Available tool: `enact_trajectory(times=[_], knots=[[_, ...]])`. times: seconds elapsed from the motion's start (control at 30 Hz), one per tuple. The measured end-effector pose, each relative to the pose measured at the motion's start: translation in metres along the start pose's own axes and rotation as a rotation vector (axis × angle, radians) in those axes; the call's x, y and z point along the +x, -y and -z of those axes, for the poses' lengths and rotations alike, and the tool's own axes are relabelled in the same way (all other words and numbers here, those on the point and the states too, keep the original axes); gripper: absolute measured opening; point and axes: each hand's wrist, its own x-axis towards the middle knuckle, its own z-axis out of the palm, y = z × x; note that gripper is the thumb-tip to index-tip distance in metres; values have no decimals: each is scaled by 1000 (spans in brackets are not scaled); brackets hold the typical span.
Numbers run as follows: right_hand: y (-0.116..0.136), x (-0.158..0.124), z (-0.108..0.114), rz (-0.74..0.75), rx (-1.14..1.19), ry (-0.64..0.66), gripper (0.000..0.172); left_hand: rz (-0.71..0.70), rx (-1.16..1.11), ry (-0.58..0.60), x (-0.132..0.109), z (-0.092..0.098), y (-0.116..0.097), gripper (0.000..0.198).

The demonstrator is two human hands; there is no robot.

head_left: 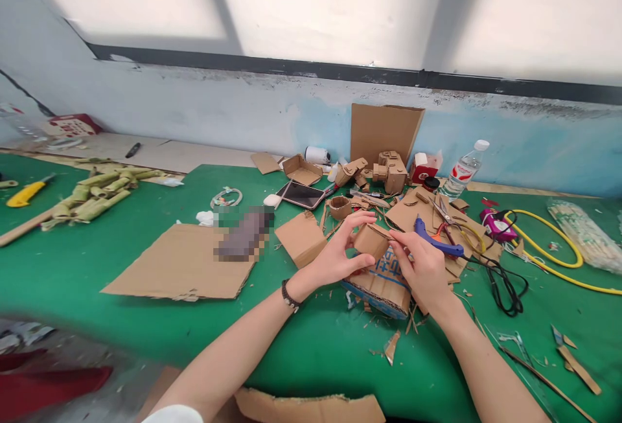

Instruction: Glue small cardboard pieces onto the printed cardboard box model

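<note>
My left hand (340, 251) grips a small folded cardboard piece (370, 240) from the left, fingers over its top and thumb beneath. At the same piece's right edge, my right hand (422, 269) pinches with thumb and fingertips. Below both hands lies a cardboard box with blue print (383, 290), partly covered by them. A blue glue gun (440, 240) rests just right of my right hand. Beyond my left hand sit a small cardboard ring (339, 207) and a cardboard camera model (390, 172).
Flat cardboard (179, 261) lies left, under a blurred dark object (244, 236). Scissors (443, 209), a water bottle (465, 169), a tablet (300, 194) and a yellow hose (554, 216) surround the work area. Bamboo pieces (97, 196) and a yellow knife (26, 194) lie far left.
</note>
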Motion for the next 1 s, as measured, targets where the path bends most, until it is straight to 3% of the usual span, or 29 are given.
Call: enact_trajectory(times=[0.1, 0.2, 0.27, 0.37, 0.47, 0.6, 0.77, 1.0], knots=[[-3, 2, 4, 65, -15, 97, 15, 31, 75, 38, 1, 9, -7, 82], [-6, 4, 9, 109, -9, 262, 17, 146, 79, 67, 1, 16, -10, 76], [-7, 5, 12, 112, -1, 359, 18, 204, 69, 87, 1, 20, -8, 83], [-7, 7, 16, 101, 3, 451, 18, 199, 85, 104, 1, 21, -5, 95], [-6, 7, 17, 98, -7, 511, 22, 181, 95, 105, 0, 18, -5, 93], [0, 6, 16, 44, 111, 539, 27, 210, -1, 124, -1, 12, -13, 88], [8, 8, 12, 24, 296, 465, 31, 197, -77, 109, -1, 11, -17, 87], [7, 8, 11, -81, 296, 446, 26, 216, -70, 114, 2, 18, -19, 81]])
